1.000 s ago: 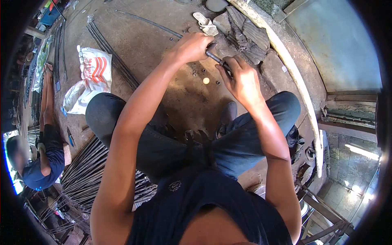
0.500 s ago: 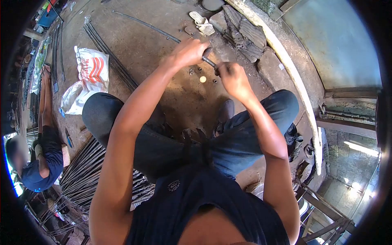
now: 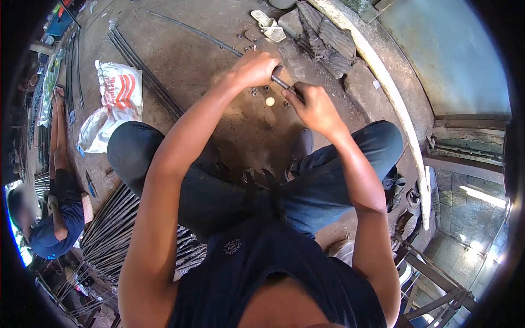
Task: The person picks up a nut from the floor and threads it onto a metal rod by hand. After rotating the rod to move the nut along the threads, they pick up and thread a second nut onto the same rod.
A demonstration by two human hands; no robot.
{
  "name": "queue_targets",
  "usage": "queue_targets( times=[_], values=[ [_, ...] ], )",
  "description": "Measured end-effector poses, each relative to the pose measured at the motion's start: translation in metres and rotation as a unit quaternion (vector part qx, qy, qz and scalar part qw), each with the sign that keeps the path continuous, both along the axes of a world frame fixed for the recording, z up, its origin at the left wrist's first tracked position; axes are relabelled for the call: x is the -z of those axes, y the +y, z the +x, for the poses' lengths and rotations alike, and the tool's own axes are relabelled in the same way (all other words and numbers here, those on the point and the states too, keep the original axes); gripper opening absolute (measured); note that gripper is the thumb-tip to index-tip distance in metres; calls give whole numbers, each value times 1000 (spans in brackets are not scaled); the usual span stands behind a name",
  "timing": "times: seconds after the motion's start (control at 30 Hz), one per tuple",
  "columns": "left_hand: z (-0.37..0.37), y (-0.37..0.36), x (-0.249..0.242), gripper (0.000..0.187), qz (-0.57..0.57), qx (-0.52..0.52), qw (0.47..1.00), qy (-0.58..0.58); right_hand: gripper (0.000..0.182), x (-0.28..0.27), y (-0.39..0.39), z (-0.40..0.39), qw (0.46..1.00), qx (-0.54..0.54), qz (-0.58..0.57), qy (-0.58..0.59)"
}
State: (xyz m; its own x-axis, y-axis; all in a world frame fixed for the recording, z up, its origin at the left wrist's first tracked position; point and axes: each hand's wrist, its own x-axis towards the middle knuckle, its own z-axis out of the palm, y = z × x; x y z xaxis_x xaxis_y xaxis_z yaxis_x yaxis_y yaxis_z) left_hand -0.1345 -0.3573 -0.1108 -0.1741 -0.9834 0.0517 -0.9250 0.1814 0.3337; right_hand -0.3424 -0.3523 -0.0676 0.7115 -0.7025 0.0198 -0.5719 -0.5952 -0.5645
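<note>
The rod (image 3: pixel 196 31) is out in front of the seated person, above the floor (image 3: pixel 180 65) around the hands. Its long axis runs on a slant: the far end points forward and to the person's left, and the line comes back toward the right knee, ending at the right hand. From where I stand it looks slightly curved along the far stretch, and I can't tell whether that end touches the floor.

The left hand (image 3: pixel 254 70) is closed around the rod, knuckles up. A dark rounded piece (image 3: pixel 277 71) shows just beside its fingers; how it joins the rod is unclear. A short bare length separates the two hands. The right hand (image 3: pixel 318 109) is curled around the near end, thumb laid along it, hiding the tip.

Beneath the hands, small dark nuts (image 3: pixel 287 104) and a pale disc (image 3: pixel 269 101) lie on the floor. Beyond them are a pale sandal (image 3: pixel 268 26) and, to its right, some dark ridged scraps (image 3: pixel 334 41). To the left, more rods (image 3: pixel 143 74) lie beside a white sack (image 3: pixel 119 93) with red marks. A bundle of thin bars (image 3: pixel 117 227) sits by the left thigh, and another person (image 3: pixel 57 221) sits farther left.
</note>
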Motion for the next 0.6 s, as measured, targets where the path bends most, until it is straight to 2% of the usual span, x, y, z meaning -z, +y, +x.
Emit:
queue_targets(
  times=[0.03,0.1,0.13,0.2,0.23,0.27,0.3,0.33,0.4,0.43,0.6],
  values=[
    [1,1,2,19,9,0,1000,0,38,1,0,1,1000,0,0,0],
    [2,3,4,19,-3,5,1000,4,40,1,0,3,980,72,185,20],
    [2,3,5,19,-16,10,1000,9,40,0,-1,3,980,72,184,20],
    [2,4,8,18,-18,7,1000,10,43,0,-1,4,939,114,324,19],
    [3,4,9,17,-21,4,1000,11,43,4,1,3,939,113,324,19],
    [3,3,10,17,-21,4,1000,10,41,10,4,1,987,71,140,30],
    [4,2,11,17,-26,12,1000,6,39,8,9,1,998,27,-49,40],
    [4,1,13,17,-29,20,999,1,39,5,13,2,998,27,-49,40],
    [5,1,12,17,-16,25,1000,0,34,-3,19,6,974,-9,-214,71],
    [6,1,10,17,-4,28,1000,1,24,-3,19,6,970,-33,-222,95],
    [6,3,15,17,38,43,998,-5,11,18,26,6,948,-55,-277,149]
  ],
)
